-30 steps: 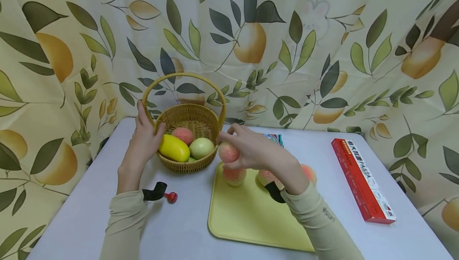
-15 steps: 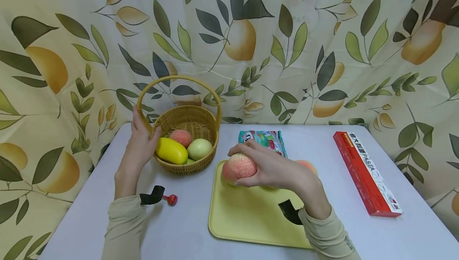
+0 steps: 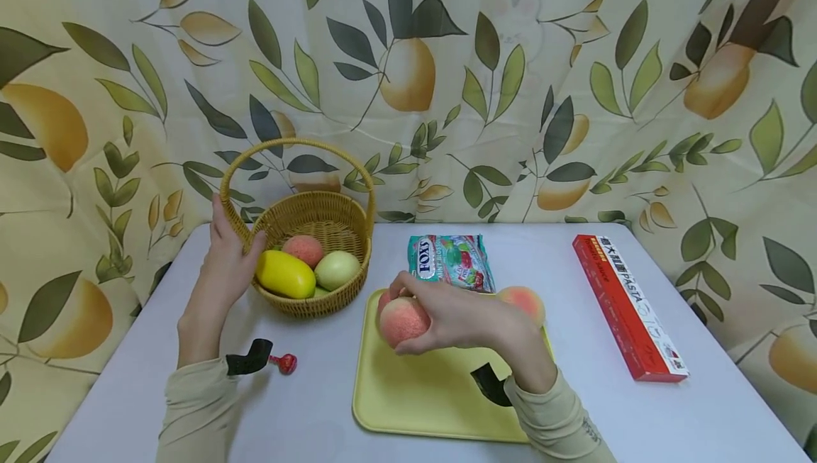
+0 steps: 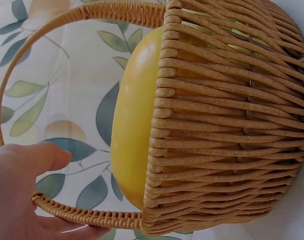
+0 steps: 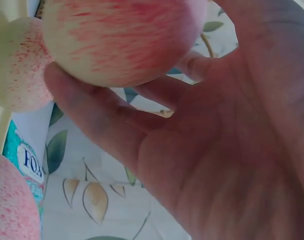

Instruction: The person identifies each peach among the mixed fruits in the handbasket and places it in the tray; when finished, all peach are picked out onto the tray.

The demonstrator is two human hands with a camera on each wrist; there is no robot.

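Observation:
In the head view, my right hand (image 3: 447,314) holds a pink peach (image 3: 404,322) above the yellow-green tray (image 3: 440,406). Its fingers and thumb curl around the peach, and the right wrist view shows its palm side. Behind the held peach, another peach (image 5: 22,65) is mostly hidden from the head camera. A third peach (image 3: 525,303) is partly covered by my right forearm. My left hand (image 3: 223,257) rests against the wicker basket (image 3: 306,305), its handle (image 4: 87,215) passing between the thumb and the fairly straight fingers. Inside are a yellow oblong fruit (image 3: 285,275), a reddish fruit (image 3: 303,250) and a pale green fruit (image 3: 337,269).
A FOX'S candy bag (image 3: 453,261) lies behind the tray. On the right is a long red pasta box (image 3: 628,307). A red-wrapped lollipop (image 3: 287,364) lies beside my left wrist. A leaf-patterned curtain (image 3: 485,165) hangs behind the white table (image 3: 306,413).
My right hand has drawn the peach from beside the basket's rim down and nearer, over the tray, uncovering the candy bag. The left hand stays at the handle. The head view has shifted slightly.

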